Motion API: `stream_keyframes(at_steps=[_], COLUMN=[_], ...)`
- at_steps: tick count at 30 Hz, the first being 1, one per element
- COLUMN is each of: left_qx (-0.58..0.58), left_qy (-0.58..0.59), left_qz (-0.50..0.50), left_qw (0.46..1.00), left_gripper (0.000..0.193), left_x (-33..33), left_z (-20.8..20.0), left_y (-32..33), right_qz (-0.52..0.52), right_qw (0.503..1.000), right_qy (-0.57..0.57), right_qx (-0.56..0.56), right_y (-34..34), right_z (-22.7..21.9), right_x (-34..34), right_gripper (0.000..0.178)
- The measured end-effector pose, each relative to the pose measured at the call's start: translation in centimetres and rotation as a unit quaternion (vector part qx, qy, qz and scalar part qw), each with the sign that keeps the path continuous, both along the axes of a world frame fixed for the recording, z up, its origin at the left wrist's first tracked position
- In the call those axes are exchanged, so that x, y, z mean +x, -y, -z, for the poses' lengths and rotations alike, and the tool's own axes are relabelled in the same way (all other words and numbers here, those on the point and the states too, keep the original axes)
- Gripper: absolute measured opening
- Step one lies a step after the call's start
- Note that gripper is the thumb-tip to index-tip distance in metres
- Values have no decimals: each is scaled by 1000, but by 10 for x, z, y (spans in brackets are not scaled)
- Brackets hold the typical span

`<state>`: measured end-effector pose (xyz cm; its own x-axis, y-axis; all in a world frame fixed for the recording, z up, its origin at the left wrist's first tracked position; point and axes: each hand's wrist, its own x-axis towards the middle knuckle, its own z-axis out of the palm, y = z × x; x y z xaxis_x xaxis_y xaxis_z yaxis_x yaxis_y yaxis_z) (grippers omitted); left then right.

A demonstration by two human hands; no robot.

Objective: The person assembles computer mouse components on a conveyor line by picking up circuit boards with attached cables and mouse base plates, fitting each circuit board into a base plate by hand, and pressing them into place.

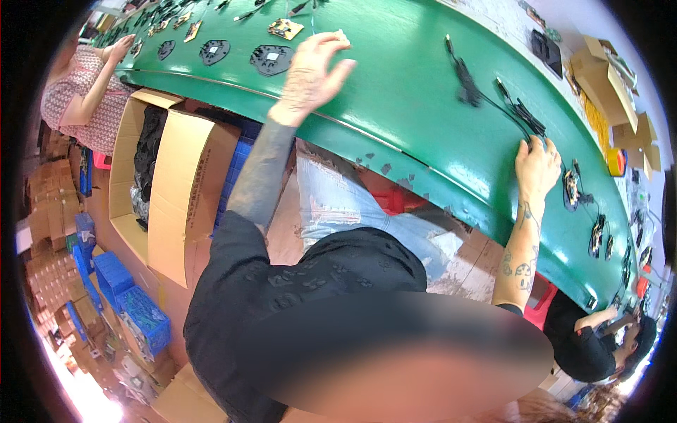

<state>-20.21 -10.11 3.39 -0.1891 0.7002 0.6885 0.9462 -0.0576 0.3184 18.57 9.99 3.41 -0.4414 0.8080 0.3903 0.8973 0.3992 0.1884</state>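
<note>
My left hand [315,76] hovers over the green work surface [395,84], fingers stretched and thumb apart, with nothing seen in it. Just left of it lies a black plastic plate [271,60] with small parts on it. Beyond that plate is a tan circuit board [285,28]. On the right, my right hand [538,169] has its fingertips closed on a black cable [493,101]. That cable stretches away to the far left, its middle smeared by motion. Touching or close to the same fingers is a second, bundled black cable [523,113].
More black plates [214,52] and boards line the left. Wired assemblies [598,236] lie beyond my right hand. An open carton [180,190] and blue crates [144,317] stand at left. Co-workers sit at far left [77,92] and lower right [585,345]. Yellow tape [617,162] lies right.
</note>
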Motion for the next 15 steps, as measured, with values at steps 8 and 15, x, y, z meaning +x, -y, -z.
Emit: stream_keyframes(at_steps=[8, 15], left_qx=[-134, -133], left_qy=[-22, 23], left_qz=[-176, -103], left_qw=[975, 985], left_gripper=[39, 36], left_x=[-135, -50], left_z=[36, 34], left_y=[91, 70], right_qz=[-400, -461], right_qw=[878, 846], right_qy=[-169, -222], right_qx=[-200, -152], right_y=[63, 51], right_z=[-12, 35], right_x=[-163, -305], right_gripper=[36, 45])
